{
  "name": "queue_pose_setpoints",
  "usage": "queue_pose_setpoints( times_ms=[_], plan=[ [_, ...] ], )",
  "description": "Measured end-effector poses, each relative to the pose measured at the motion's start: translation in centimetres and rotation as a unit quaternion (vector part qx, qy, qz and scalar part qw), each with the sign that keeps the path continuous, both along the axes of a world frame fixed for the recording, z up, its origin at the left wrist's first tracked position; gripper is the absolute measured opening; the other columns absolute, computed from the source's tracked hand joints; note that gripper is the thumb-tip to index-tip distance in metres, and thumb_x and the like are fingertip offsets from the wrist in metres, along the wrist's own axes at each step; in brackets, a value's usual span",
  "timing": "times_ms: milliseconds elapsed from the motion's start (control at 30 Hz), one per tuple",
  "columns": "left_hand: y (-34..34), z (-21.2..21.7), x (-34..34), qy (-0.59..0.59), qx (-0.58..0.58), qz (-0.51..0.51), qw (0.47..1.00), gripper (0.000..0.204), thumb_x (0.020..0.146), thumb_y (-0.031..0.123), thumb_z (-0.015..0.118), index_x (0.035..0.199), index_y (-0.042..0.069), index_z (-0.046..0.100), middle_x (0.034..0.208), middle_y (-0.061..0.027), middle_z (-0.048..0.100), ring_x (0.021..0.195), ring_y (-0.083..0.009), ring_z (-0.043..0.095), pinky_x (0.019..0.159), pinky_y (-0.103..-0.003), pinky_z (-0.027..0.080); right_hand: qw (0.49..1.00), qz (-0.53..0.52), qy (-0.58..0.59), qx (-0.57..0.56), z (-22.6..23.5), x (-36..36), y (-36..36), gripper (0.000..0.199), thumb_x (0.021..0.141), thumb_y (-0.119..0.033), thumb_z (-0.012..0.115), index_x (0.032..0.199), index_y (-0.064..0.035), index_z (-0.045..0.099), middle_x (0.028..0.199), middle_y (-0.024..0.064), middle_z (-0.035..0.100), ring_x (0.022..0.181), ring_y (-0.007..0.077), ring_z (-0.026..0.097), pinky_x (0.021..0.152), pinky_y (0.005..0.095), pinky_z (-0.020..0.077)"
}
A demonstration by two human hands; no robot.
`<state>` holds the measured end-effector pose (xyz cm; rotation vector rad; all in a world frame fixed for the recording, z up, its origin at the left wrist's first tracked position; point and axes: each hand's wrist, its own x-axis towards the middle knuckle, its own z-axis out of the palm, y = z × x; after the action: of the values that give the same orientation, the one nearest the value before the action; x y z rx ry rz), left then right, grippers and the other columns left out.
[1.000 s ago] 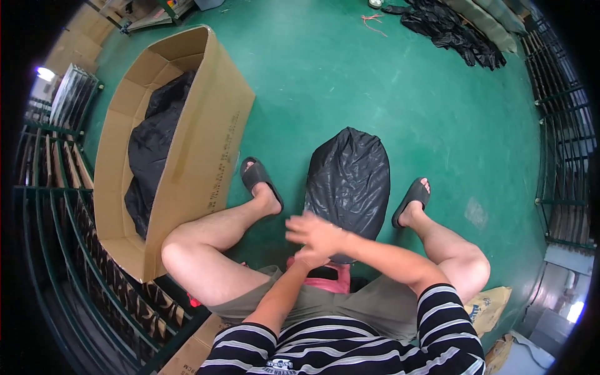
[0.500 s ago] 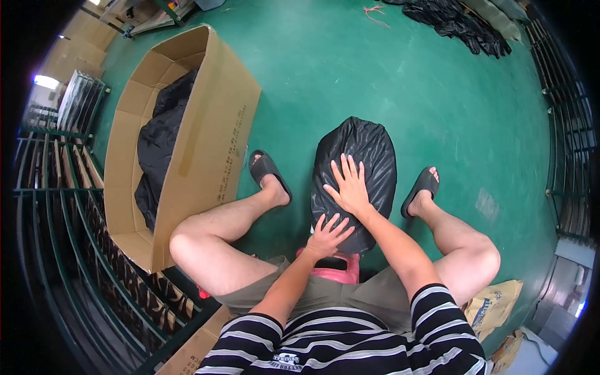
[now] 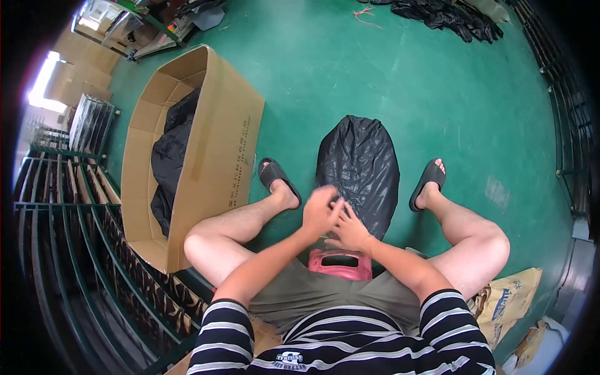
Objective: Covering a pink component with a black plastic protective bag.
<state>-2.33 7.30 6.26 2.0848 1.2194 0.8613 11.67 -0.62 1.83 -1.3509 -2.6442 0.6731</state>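
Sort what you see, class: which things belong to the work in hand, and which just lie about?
In hand:
left hand and right hand
black plastic bag beneath them
perhaps open cardboard box holding black material

Lying about, apparently:
pink string
crumpled black plastic sheeting
tan sack

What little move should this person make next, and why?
Perhaps lay the right hand flat on the black bag to steady it. That hand and the left hand are close together over the bag's near end, while no hand rests on its wrinkled far part. The fingers are blurred, so I can't tell whether they grip anything.
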Motion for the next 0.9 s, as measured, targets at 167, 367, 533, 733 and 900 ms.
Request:
queue_pose_setpoints(
  times_ms=[167, 367, 533, 733, 900],
  plan=[
    [7.1, -3.8, 3.4, 0.147, 0.006, 0.096, 0.984, 0.075, 0.092, 0.045, 0.059, 0.149, 0.004, 0.032, 0.153, -0.0208, 0.030, 0.143, -0.0397, 0.025, 0.114, -0.052, 0.025, 0.998, -0.001, 0.028, 0.054, 0.7, -0.7, 0.0, 0.065, 0.090, -0.051, 0.054, 0.144, -0.0159, 0.045, 0.158, 0.0122, 0.026, 0.147, 0.0336, 0.019, 0.118, 0.0573, 0.0123],
    [12.3, -5.3, 7.8, 0.109, -0.119, 0.195, 0.968, 0.065, 0.096, 0.050, 0.050, 0.145, 0.009, 0.040, 0.148, -0.0176, 0.040, 0.134, -0.0392, 0.041, 0.108, -0.048, 0.037, 0.998, 0.009, 0.025, 0.051, -0.1, -0.8, -0.1, 0.065, 0.087, -0.042, 0.059, 0.145, -0.0160, 0.042, 0.158, 0.0134, 0.025, 0.147, 0.0331, 0.020, 0.117, 0.0571, 0.0152],
    [13.0, -6.4, 7.1, 0.091, -0.146, 0.219, 0.960, 0.056, 0.098, 0.050, 0.044, 0.143, 0.016, 0.047, 0.143, -0.0118, 0.050, 0.124, -0.0349, 0.053, 0.101, -0.043, 0.044, 0.999, 0.007, 0.028, 0.030, -0.2, -0.5, 0.3, 0.067, 0.084, -0.037, 0.062, 0.145, -0.0155, 0.043, 0.159, 0.0132, 0.023, 0.148, 0.0323, 0.019, 0.118, 0.0552, 0.0159],
    [13.1, -6.3, 6.8, 0.074, -0.182, 0.212, 0.957, 0.058, 0.098, 0.050, 0.044, 0.145, 0.015, 0.045, 0.144, -0.0128, 0.050, 0.127, -0.0349, 0.052, 0.103, -0.042, 0.043, 0.999, 0.025, 0.041, -0.007, -0.1, -0.4, 0.5, 0.066, 0.085, -0.035, 0.061, 0.145, -0.0153, 0.042, 0.160, 0.0120, 0.023, 0.147, 0.0314, 0.021, 0.118, 0.0532, 0.0177],
    [14.0, -6.2, 6.2, 0.078, -0.228, 0.196, 0.950, 0.059, 0.099, 0.048, 0.044, 0.147, 0.014, 0.040, 0.145, -0.0150, 0.048, 0.128, -0.0362, 0.051, 0.104, -0.040, 0.041, 0.999, 0.024, 0.042, -0.007, -0.4, -0.4, 0.6, 0.068, 0.084, -0.039, 0.062, 0.145, -0.0152, 0.043, 0.159, 0.0120, 0.024, 0.147, 0.0314, 0.021, 0.117, 0.0533, 0.0180]
  ],
)
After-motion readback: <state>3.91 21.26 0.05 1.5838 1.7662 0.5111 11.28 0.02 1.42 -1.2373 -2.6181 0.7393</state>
